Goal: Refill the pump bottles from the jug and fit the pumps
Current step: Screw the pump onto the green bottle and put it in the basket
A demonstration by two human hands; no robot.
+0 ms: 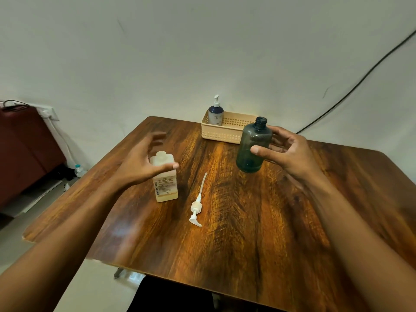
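A small pale jug [166,185] with a white cap and a printed label stands on the wooden table [247,233] left of centre. My left hand [144,163] hovers at its upper part with fingers spread, thumb in front of the jug's shoulder, not closed on it. A dark translucent bottle [253,146] with an open neck and no pump leans slightly at centre right. My right hand [286,152] grips it, thumb on its front and fingers behind. A white pump [196,209] with its long dip tube lies flat on the table between the jug and the bottle.
A beige perforated basket [225,131] sits at the table's far edge, holding a dark blue bottle [215,113] with its pump fitted. A wall rises just behind the table. A maroon sofa [24,149] stands to the left and a black cable [360,82] runs down the wall.
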